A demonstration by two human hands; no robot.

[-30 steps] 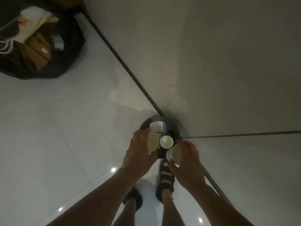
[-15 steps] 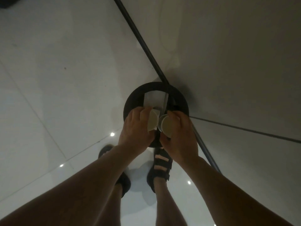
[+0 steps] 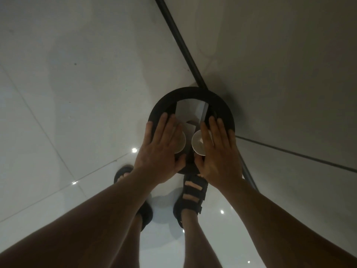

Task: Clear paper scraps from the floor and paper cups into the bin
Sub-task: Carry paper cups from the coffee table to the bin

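At the centre of the frame the fingers (image 3: 164,122) of the left hand (image 3: 160,151) lie straight and spread, grasping nothing, and those of the right hand (image 3: 218,157) are equally released, both palms facing down. Under each palm a white cup shows mouth-up: the left paper cup (image 3: 181,142) and the right paper cup (image 3: 198,146), side by side in the mouth of the round black bin (image 3: 170,99); whether the palms touch them cannot be told. Pale paper sheets (image 3: 188,111) lie deeper in the bin. Around it are the glossy floor (image 3: 87,93), a dark skirting strip (image 3: 181,45), the wall (image 3: 280,64) at upper right, and a sandal (image 3: 193,192) below.
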